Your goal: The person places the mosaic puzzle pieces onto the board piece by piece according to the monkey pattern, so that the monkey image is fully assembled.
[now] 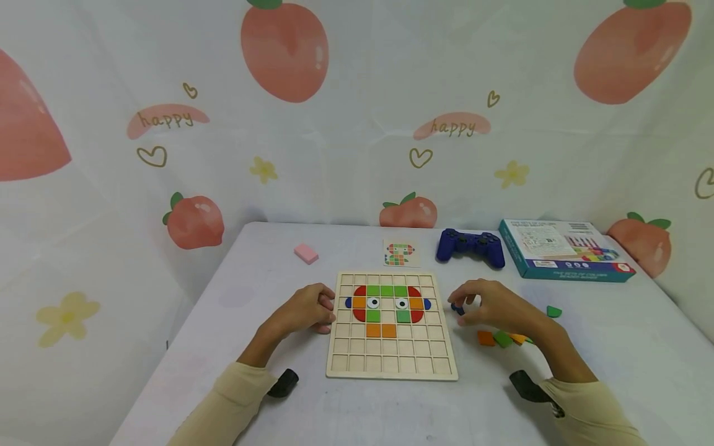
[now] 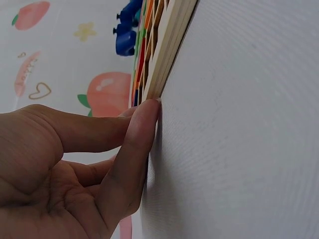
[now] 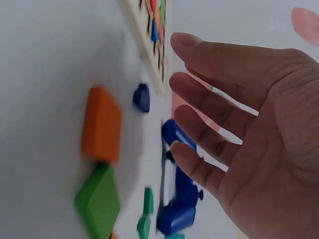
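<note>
A wooden grid board (image 1: 357,367) lies flat, bearing red, green, orange and blue pieces and two eye tiles arranged like a face. At its left edge, my left hand (image 1: 305,308) holds the side with thumb and bent fingers, seen closely in the left wrist view. My right hand (image 1: 493,303) hovers off the board's right side with fingers spread and bent, nothing between them. Below its fingertips sits a small dark blue rounded piece (image 3: 142,98), apart from the fingers in the right wrist view. Beside it lie an orange square (image 1: 486,338) and a green square (image 1: 503,339).
Behind the board lies a pattern card (image 1: 401,262) with a similar figure. A blue game controller (image 1: 470,245) and a flat boxed set (image 1: 563,248) are at the back right. A pink block (image 1: 306,253) lies back left, and a green rounded piece (image 1: 554,311) lies to the right.
</note>
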A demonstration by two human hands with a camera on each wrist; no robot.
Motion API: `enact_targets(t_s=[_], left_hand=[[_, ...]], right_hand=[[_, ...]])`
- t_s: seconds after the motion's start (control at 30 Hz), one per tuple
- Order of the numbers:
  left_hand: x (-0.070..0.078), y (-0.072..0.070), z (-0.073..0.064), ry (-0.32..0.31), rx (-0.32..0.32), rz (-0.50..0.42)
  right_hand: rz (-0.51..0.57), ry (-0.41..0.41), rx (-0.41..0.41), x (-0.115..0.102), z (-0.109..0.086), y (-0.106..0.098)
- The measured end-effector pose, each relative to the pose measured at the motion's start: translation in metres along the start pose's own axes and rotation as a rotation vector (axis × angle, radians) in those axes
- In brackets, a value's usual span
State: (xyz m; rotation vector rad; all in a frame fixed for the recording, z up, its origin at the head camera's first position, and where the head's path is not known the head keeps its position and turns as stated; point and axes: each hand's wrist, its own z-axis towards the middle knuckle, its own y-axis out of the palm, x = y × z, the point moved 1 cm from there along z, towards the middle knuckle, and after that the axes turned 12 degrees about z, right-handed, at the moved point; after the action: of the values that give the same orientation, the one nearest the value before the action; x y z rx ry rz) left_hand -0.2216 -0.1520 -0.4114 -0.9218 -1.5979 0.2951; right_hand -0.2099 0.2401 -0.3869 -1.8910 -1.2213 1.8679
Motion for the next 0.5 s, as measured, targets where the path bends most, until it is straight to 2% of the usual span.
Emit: enact_targets(t_s=[0.5], left_hand=[[0.003, 0.000, 0.000, 0.000, 0.011, 0.010]], right_hand=[[-0.008, 0.079, -0.049, 0.016, -0.030, -0.007]])
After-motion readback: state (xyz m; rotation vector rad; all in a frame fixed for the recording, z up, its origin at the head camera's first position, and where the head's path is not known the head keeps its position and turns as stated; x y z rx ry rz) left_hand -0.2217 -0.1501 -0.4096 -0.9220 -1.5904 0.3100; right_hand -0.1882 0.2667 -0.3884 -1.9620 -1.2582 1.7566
